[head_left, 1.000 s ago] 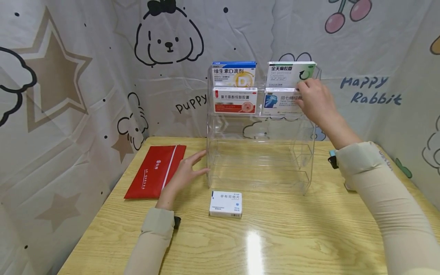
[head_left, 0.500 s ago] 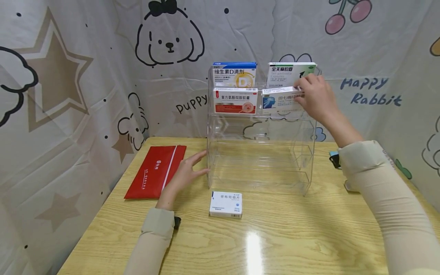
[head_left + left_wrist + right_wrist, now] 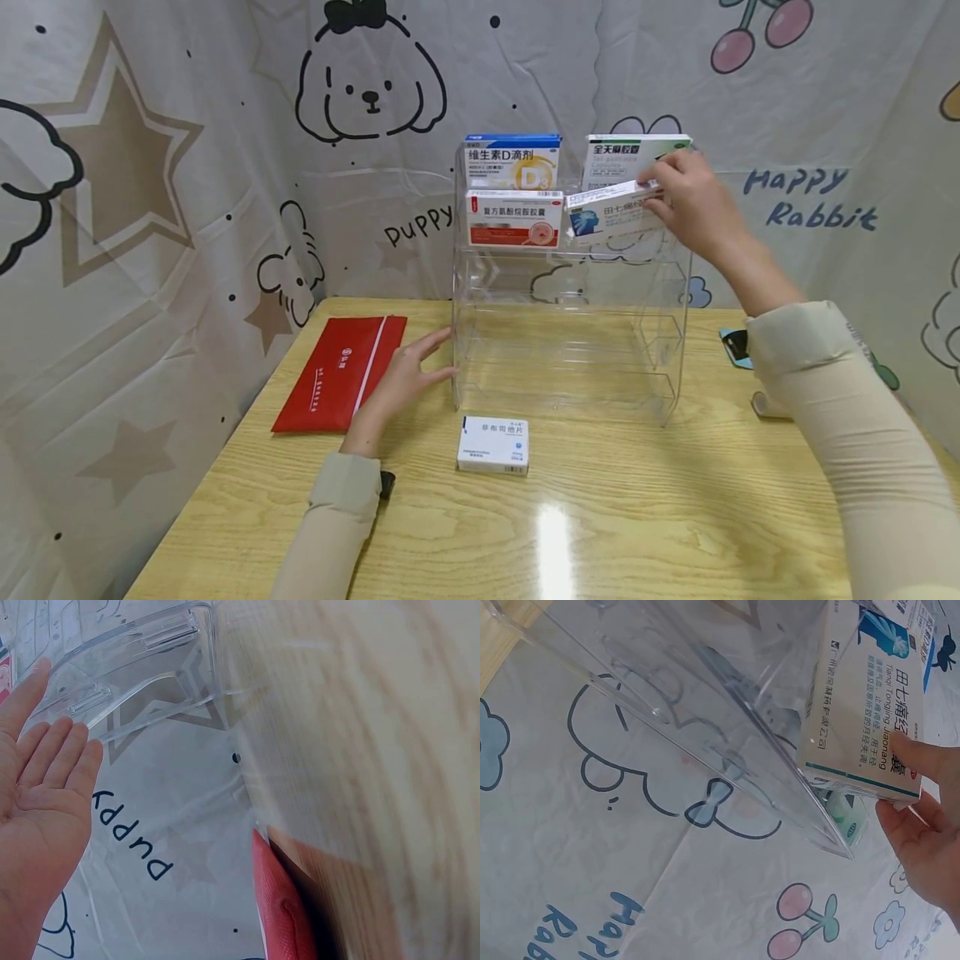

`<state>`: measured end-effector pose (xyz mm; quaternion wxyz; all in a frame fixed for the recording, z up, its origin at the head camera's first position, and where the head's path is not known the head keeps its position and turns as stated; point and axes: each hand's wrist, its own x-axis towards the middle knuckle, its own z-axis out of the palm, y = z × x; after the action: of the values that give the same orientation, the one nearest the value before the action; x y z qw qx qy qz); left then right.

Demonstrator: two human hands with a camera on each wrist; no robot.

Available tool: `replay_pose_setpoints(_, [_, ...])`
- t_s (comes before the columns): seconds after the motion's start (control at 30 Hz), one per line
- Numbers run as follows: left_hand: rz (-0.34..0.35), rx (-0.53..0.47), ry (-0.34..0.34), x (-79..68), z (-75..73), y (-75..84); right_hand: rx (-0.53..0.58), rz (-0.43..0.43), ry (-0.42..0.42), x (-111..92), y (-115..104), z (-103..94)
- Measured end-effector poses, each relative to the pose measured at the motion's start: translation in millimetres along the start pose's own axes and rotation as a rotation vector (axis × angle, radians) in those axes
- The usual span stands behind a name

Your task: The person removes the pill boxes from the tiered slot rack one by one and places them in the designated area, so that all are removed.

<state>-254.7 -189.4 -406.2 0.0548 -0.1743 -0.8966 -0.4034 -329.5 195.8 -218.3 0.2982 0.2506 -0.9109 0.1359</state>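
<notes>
My right hand [image 3: 693, 200] pinches a white medicine box with a blue head picture [image 3: 611, 215] by its right end. The box tilts, its right end raised, at the second tier of a clear acrylic display rack [image 3: 570, 367]. In the right wrist view, thumb and fingers grip the corner of the medicine box [image 3: 866, 705]. Straight fingers of my left hand [image 3: 401, 379] touch the rack's left side; the left wrist view shows this hand [image 3: 49, 787] with its palm visible. Beside the held box stands a red and white medicine box [image 3: 513, 221].
Blue-topped vitamin D [image 3: 510, 162] and green-white [image 3: 622, 158] boxes stand on the top tier. A white box [image 3: 492, 446] lies before the rack. Left is a red zip pouch [image 3: 337, 375]; a teal and black item [image 3: 737, 346] lies right. Printed curtains stand behind the table [image 3: 637, 517].
My right hand has lifted the right end of the blue-picture medicine box and tilted it, shifting it slightly left. The left hand has stayed at the rack's side.
</notes>
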Motion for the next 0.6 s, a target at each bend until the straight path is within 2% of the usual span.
replay_pose_setpoints(0.3, [-0.012,0.007,-0.004,0.4,-0.3,0.2,0.002,-0.023,0.074,-2,-4,-12.0])
replay_pose_setpoints(0.6, [-0.015,0.000,-0.005,0.8,0.4,-1.2,0.004,-0.140,0.277,-15,-3,-13.5])
